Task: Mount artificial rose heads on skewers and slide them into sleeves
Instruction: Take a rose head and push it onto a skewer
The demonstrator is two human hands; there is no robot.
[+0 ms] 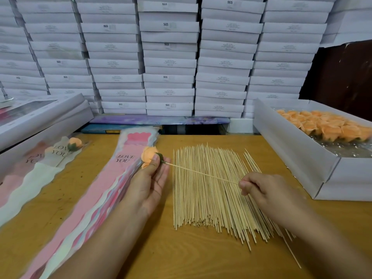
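Step in hand: we are seating a peach fabric rose head (148,154) on a thin bamboo skewer (203,173).
Left hand (154,175): our thumb and fingers are clamped on the rose head, held just above the stack of pink "LOVE YOU" sleeves (112,178).
Right hand (259,187): our fingertips are pinched together on the skewer's far end.
Doing it well: we judge the skewer should go straight into the green base, pushed gently so it neither bends nor pierces the petals.
Supplies: loose pile of bamboo skewers (211,198) lies on the wooden surface (181,258) beneath; white cardboard box of peach rose heads (298,150) sits at right.
Finished: one sleeved rose (74,143) lies at left.
In the way: the skewer pile under our right hand could snag.
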